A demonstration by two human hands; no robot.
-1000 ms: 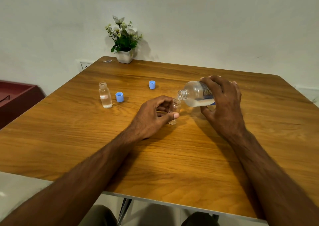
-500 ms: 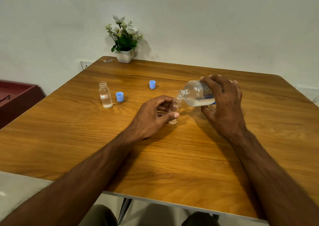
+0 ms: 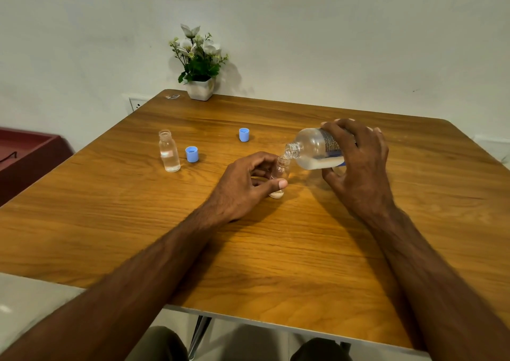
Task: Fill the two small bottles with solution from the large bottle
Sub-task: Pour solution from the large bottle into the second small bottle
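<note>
My right hand [image 3: 358, 164] grips the large clear bottle [image 3: 311, 149], tipped almost flat with its open neck pointing left and down onto the mouth of a small clear bottle [image 3: 281, 171]. That small bottle stands upright on the wooden table [image 3: 248, 250], held between thumb and fingers of my left hand [image 3: 242, 186], which hides much of it. A little liquid lies in the tipped large bottle. The other small bottle [image 3: 168, 152] stands open at the left with clear liquid inside.
Two blue caps rest on the table, one [image 3: 192, 154] beside the left small bottle, one [image 3: 244, 134] farther back. A potted plant [image 3: 199, 65] stands at the far edge near a wall socket [image 3: 136, 103]. A dark red cabinet [image 3: 24, 156] is left of the table.
The large bottle's neck has dipped slightly lower onto the small bottle's mouth. Both hands stay where they were.
</note>
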